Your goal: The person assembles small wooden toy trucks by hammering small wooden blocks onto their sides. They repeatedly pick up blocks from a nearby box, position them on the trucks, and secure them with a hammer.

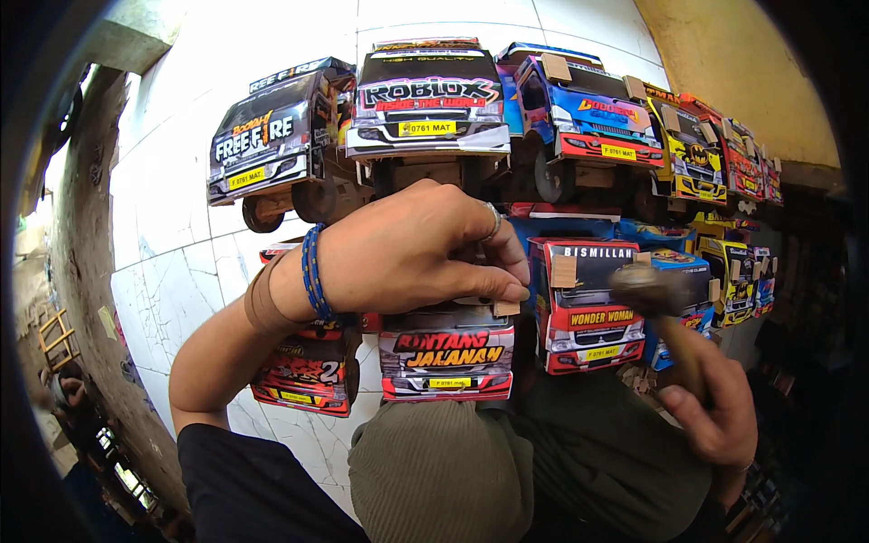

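Brown-handled hammer (682, 357) is clenched in right hand (723, 418), head slanted toward white-tiled floor's (167, 262) left edge; left hand (421, 251) bent at tan wooden block (506, 309), finger pinch can't be told.

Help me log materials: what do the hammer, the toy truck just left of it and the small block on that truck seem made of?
Hammer head: probably metal, dark; blur hides its finish. Handle: likely wood, brown, blurred. Toy truck: seemingly printed sheet, paper or plastic, glossy, by its graphics and sheen. Small block: apparently unfinished wood, matte, tan, faintly grained.
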Demonstrator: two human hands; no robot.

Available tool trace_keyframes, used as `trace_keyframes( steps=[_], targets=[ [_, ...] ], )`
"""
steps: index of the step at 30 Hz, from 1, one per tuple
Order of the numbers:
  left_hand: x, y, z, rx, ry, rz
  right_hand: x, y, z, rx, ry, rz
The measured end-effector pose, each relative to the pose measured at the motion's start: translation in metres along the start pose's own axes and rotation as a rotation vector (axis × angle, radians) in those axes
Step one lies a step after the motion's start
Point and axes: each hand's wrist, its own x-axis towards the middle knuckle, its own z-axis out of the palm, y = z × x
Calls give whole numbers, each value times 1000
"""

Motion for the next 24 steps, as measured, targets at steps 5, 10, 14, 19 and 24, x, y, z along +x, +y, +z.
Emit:
trace_keyframes(
  steps=[5, 10, 14, 19, 24],
  targets=[
    [-2, -1, 0, -46, -4, -51, 15, -3, 14, -92, -69, -138],
    [-1, -9, 3, 44, 50, 131, 25, -6, 17, -121, -30, -263],
    [-1, -11, 4, 66, 53, 132, 30, -5, 15, -118, -24, -324],
    [0, -11, 5, 70, 57, 132, 30, -5, 12, -124, -15, -307],
    [1, -12, 6, 70, 64, 136, 30, -3, 15, -35, -38, -260]
  ],
)
